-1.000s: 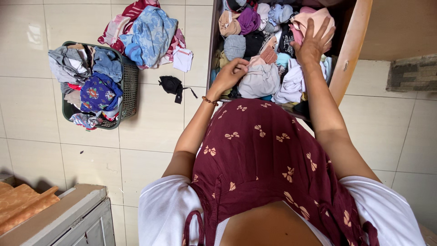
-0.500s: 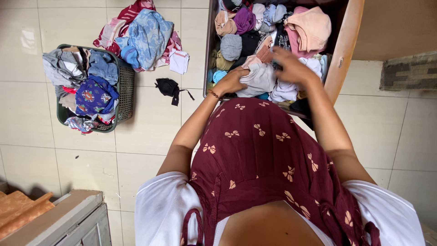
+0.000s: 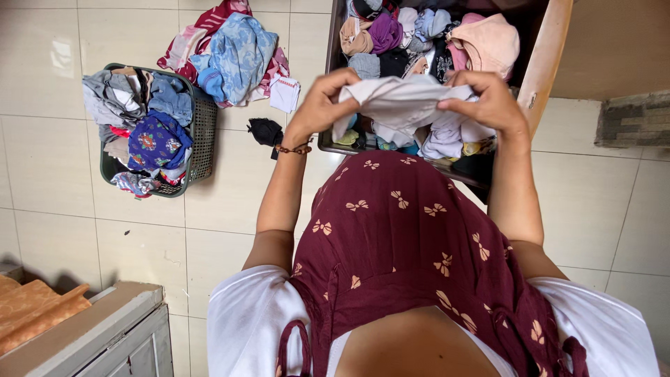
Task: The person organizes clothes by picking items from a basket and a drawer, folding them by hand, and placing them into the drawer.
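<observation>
Nearest the camera: the person's own torso in a white top (image 3: pixel 244 314) under a maroon garment (image 3: pixel 412 244) printed with small pale bows. Both forearms reach forward from it, over the front edge of an open drawer.

Left hand (image 3: pixel 322 105): fingers curled and pinched on the left edge of a pale grey-white cloth (image 3: pixel 399 103). A beaded bracelet (image 3: pixel 294 149) sits on that wrist. Right hand (image 3: pixel 492 103): fingers closed on the right edge of the same cloth. The hands are apart, with the cloth stretched between them.

The cloth: light, soft, creased, partly folded, with the lower part hanging loose. It is held in the air just above the near end of the drawer (image 3: pixel 546 63), not resting on the contents. It hides part of the clothing beneath it.

Drawer contents: many small folded and bunched garments, packed close. A pink piece (image 3: pixel 492 42) lies at the far right, a purple one (image 3: pixel 385 31) and a tan one (image 3: pixel 354 36) at the far left. The drawer has a wooden side on the right.

On the tiled floor (image 3: pixel 56 174), left of the drawer: a small black item (image 3: pixel 265 130), a white folded piece (image 3: pixel 285 94), and a heap of clothes (image 3: pixel 234 52) in blue and red. Further left stands a dark mesh laundry basket (image 3: pixel 202 132), full of mixed clothes.

Lower left corner: the top of a pale cabinet (image 3: pixel 105 335).
</observation>
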